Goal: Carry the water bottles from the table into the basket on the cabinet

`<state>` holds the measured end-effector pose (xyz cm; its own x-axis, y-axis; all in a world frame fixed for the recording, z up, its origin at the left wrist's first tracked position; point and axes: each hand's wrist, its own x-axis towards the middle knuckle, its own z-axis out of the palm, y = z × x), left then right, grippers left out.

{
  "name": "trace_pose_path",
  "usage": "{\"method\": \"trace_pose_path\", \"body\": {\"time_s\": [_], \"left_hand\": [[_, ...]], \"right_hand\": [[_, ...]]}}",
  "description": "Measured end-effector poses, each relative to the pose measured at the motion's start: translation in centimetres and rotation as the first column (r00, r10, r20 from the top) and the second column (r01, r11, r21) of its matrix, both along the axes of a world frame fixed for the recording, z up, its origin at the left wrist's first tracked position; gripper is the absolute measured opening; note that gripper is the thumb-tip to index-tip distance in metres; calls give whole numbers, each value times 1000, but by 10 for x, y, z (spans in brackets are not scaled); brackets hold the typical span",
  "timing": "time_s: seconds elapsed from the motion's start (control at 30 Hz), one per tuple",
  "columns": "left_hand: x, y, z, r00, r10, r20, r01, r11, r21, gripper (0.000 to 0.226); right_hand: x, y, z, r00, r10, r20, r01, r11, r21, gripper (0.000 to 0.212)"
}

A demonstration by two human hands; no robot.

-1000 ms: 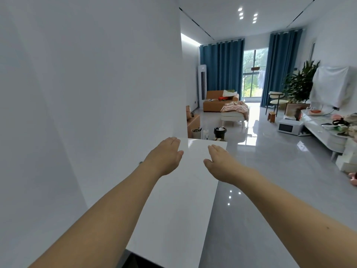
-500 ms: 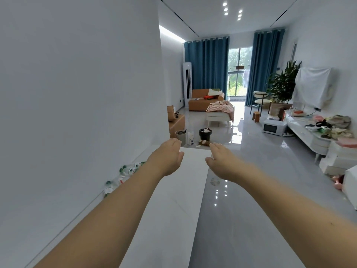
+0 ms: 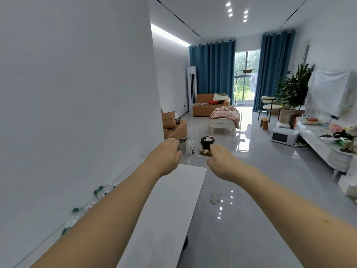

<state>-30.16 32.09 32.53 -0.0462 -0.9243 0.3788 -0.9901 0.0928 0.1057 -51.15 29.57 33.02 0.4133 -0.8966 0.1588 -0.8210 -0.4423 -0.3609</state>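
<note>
Now both hands' grips, left hand (image 3: 164,158) and right hand (image 3: 222,161), hang spread past the table (image 3: 173,200) edge.

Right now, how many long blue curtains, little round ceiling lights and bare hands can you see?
Long blue fabric curtains: 2
Small round ceiling lights: 6
Bare hands: 2, the left hand and the right hand, both holding nothing
Total: 10
</note>
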Motion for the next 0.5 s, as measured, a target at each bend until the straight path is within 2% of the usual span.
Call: {"method": "trace_pose_path", "body": {"time_s": [0.2, 0.37, 0.5], "left_hand": [[0, -81, -9, 1000, 27, -15, -26, 999, 40, 46], [18, -158, -27, 998, 42, -40, -38, 995, 92, 41], [44, -232, -31, 997, 49, -61, -45, 997, 62, 39]], "right_hand": [[2, -79, -10, 998, 27, -54, -26, 999, 26, 51], [21, -160, -22, 997, 25, -78, -23, 999, 24, 49], [46, -235, -25, 998, 25, -58, -25, 1000, 8, 35]]}}
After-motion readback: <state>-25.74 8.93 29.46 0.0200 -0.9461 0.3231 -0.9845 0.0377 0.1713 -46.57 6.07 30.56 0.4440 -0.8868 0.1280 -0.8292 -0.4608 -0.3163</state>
